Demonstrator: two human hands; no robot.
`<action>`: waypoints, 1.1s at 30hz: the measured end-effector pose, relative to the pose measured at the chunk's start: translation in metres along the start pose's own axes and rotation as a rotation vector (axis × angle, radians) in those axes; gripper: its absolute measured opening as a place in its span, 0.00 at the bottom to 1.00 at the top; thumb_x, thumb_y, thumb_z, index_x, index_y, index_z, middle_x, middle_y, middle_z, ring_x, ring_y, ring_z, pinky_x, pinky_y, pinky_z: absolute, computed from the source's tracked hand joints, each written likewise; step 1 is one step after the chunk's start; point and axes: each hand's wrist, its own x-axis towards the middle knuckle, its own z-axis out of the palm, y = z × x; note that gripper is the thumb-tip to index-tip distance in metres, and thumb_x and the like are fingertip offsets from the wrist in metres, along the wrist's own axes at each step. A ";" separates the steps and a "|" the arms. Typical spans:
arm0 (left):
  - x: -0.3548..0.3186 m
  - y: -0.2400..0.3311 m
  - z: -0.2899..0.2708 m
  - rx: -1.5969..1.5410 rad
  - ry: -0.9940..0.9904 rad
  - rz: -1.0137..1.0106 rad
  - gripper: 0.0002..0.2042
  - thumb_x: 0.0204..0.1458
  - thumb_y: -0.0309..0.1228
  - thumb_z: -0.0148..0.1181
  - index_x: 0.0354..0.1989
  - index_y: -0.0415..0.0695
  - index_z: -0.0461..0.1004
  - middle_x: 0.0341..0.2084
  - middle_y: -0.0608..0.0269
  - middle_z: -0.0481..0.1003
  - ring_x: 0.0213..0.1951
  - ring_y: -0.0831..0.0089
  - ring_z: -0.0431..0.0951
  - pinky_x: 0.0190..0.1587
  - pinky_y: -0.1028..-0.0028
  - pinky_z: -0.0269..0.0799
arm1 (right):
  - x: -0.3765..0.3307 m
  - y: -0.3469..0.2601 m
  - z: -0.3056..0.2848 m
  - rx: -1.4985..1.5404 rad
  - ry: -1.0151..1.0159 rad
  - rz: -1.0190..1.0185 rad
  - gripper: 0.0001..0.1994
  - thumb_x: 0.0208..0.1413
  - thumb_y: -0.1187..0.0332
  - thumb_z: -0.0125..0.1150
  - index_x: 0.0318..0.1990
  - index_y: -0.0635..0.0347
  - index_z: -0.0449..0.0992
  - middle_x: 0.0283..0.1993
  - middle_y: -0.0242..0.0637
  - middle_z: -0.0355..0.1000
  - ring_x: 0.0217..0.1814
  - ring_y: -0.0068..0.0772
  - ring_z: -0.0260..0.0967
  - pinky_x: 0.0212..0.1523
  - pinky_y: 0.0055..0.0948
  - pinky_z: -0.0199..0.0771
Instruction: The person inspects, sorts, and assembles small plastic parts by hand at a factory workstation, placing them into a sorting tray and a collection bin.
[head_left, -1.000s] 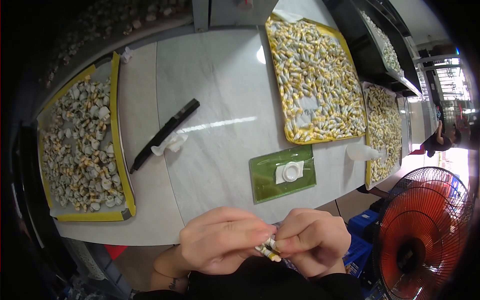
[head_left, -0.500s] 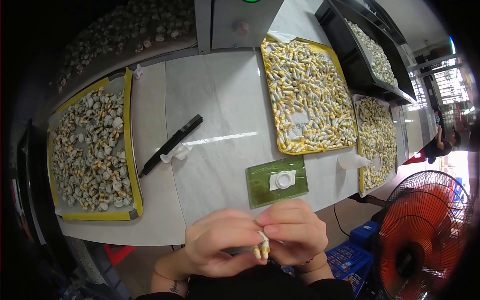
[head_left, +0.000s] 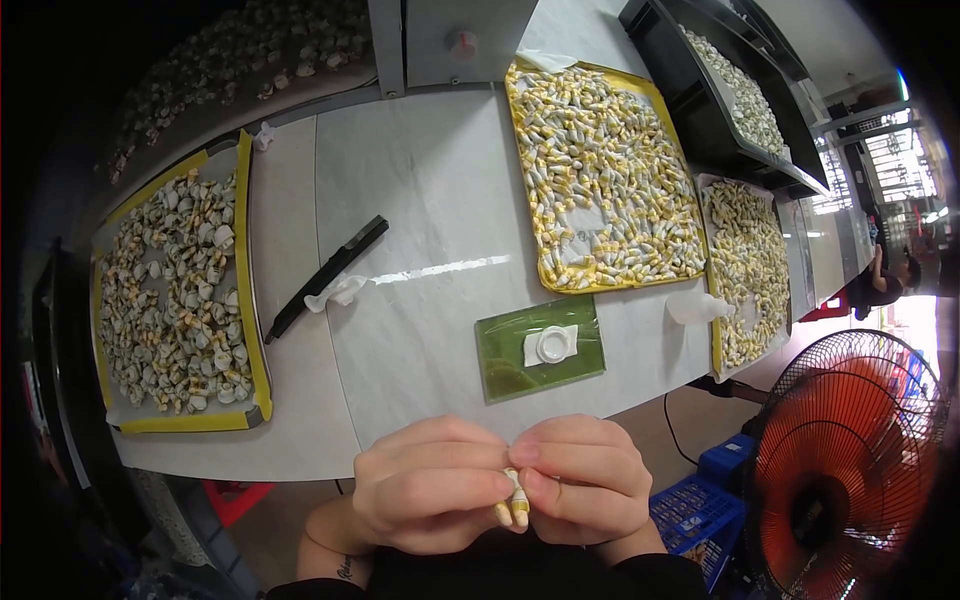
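Observation:
Over the near edge of the table, my left hand [head_left: 432, 487] and my right hand [head_left: 588, 478] meet, fingertips pinched together. Between them is a small white-and-yellow figurine piece [head_left: 518, 503] with two leg-like ends pointing down; its upper part is hidden by my fingers. Just beyond the hands lies a green mat [head_left: 500, 365]. On it a small round white dish [head_left: 553, 345] rests on a folded white paper [head_left: 568, 339].
At left stands a yellow-edged tray [head_left: 262, 385] of rounded white pieces. Rightward are a yellow tray [head_left: 620, 286] of peg-shaped pieces, another tray [head_left: 748, 270], a black bin [head_left: 690, 100] and a white squeeze bottle [head_left: 693, 308]. A black stick-like tool [head_left: 330, 275] lies mid-table; a fan [head_left: 850, 460] stands at right.
The view has shifted slightly, so the table's contents appear a little up and left. Both hands keep their pinch, and the figurine piece has tilted a little between the fingers.

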 end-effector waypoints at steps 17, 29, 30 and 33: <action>-0.019 -0.006 0.008 0.015 0.187 -0.103 0.11 0.48 0.29 0.65 0.33 0.40 0.67 0.24 0.55 0.75 0.25 0.71 0.74 0.27 0.78 0.70 | 0.001 0.003 0.010 0.027 0.078 -0.007 0.15 0.40 0.83 0.65 0.39 0.66 0.75 0.42 0.45 0.73 0.40 0.40 0.72 0.39 0.31 0.74; -0.017 0.000 0.012 -0.130 0.156 -0.153 0.11 0.50 0.30 0.63 0.34 0.37 0.68 0.27 0.55 0.74 0.28 0.74 0.72 0.31 0.79 0.67 | 0.005 0.006 -0.008 0.404 0.011 0.086 0.16 0.43 0.82 0.63 0.43 0.64 0.75 0.45 0.42 0.72 0.44 0.38 0.71 0.43 0.31 0.71; -0.017 0.000 0.013 -0.104 0.136 -0.106 0.11 0.50 0.31 0.63 0.34 0.37 0.69 0.28 0.56 0.74 0.29 0.73 0.72 0.33 0.77 0.67 | 0.003 0.004 -0.008 0.416 0.011 0.092 0.16 0.43 0.83 0.63 0.43 0.64 0.75 0.45 0.42 0.72 0.45 0.38 0.71 0.44 0.31 0.71; -0.010 0.005 0.017 -0.037 0.141 -0.146 0.12 0.50 0.33 0.63 0.32 0.37 0.71 0.27 0.57 0.73 0.31 0.72 0.71 0.35 0.75 0.66 | -0.003 0.003 -0.010 0.417 0.006 0.089 0.18 0.43 0.84 0.63 0.44 0.64 0.74 0.47 0.43 0.71 0.46 0.39 0.71 0.45 0.31 0.71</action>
